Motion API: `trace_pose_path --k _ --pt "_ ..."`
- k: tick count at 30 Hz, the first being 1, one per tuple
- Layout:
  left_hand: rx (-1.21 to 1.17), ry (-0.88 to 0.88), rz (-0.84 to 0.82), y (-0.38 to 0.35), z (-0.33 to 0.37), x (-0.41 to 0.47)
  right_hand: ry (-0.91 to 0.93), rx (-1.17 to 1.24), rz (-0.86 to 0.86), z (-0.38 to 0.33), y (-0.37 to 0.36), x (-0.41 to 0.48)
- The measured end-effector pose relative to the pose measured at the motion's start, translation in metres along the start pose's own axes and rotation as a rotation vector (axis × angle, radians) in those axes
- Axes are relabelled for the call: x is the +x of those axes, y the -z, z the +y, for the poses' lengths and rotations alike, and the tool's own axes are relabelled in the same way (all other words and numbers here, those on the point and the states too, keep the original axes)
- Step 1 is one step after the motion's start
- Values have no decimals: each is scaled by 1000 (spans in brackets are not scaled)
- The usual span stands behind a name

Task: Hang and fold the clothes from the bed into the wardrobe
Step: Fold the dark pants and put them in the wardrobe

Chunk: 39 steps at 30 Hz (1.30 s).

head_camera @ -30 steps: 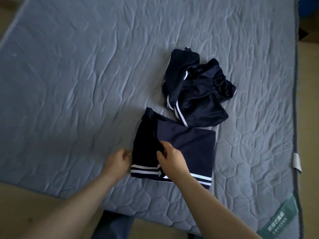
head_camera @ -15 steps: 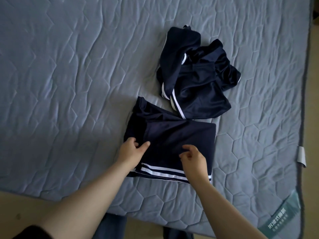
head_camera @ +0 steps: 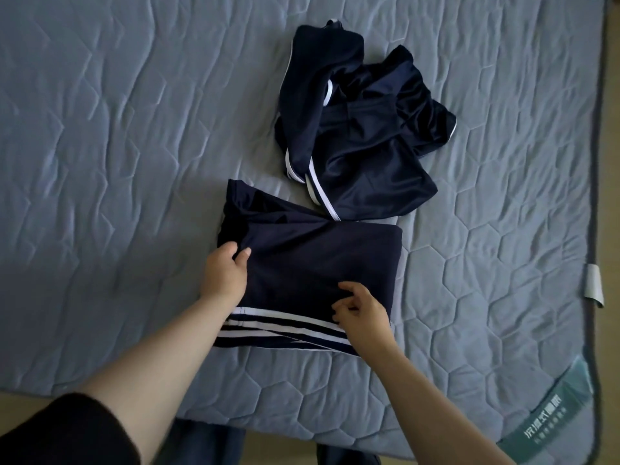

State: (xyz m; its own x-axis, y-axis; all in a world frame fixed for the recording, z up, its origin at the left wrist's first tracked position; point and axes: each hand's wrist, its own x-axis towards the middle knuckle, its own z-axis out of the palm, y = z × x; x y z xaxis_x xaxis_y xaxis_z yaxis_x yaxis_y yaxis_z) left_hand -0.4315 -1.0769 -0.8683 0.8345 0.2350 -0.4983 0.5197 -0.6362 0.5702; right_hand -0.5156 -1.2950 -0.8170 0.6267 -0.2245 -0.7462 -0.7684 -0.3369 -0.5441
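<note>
A navy garment with white stripes (head_camera: 318, 260) lies folded into a rough rectangle on the grey quilted bed (head_camera: 117, 162), near the bed's front edge. My left hand (head_camera: 224, 275) pinches the fabric at its left side, thumb and fingers closed on a fold. My right hand (head_camera: 362, 313) pinches the cloth near the striped hem at the lower right. A second navy garment with white piping (head_camera: 359, 135) lies crumpled just behind the folded one, touching its far edge.
The bed's front edge runs along the bottom, with floor (head_camera: 27, 397) beyond at the lower left. A green label (head_camera: 550, 431) sits at the bed's right front corner, and a white tag (head_camera: 593, 286) on its right edge. The wardrobe is out of view.
Both hands moved onto the folded garment: the left from its left edge up onto the fabric, the right from the middle over to the right near the hem. The top layer now lies flatter.
</note>
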Motion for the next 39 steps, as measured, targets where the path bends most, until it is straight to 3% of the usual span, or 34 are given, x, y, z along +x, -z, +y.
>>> trace_pose_path --k 3,5,7,8,11,14,19,24,27,30,39 --pt "151 1 27 -5 -5 3 13 -27 30 -4 4 5" --pt "203 10 116 -7 -2 -2 100 -177 321 -3 10 7" --pt "215 -95 242 -7 6 -13 89 -211 558 3 20 8" --pt "206 -218 274 -6 10 -20 27 -142 568 7 24 10" --pt "146 -605 153 -11 26 -46 -203 136 317 10 31 15" --pt "259 -735 -59 -26 41 -55 -252 191 181 13 32 19" --pt "467 -321 -293 -43 51 -39 -241 212 159 19 40 28" --pt "298 -323 -421 -55 55 -44 -160 35 276 15 77 31" --pt "-32 -261 -347 -66 64 -50 -143 -41 270 20 101 25" --pt "-281 -24 -192 -66 75 -37 -92 -92 290 18 102 21" --pt "-250 -11 -303 -34 71 -31 93 -119 316 -2 71 -23"
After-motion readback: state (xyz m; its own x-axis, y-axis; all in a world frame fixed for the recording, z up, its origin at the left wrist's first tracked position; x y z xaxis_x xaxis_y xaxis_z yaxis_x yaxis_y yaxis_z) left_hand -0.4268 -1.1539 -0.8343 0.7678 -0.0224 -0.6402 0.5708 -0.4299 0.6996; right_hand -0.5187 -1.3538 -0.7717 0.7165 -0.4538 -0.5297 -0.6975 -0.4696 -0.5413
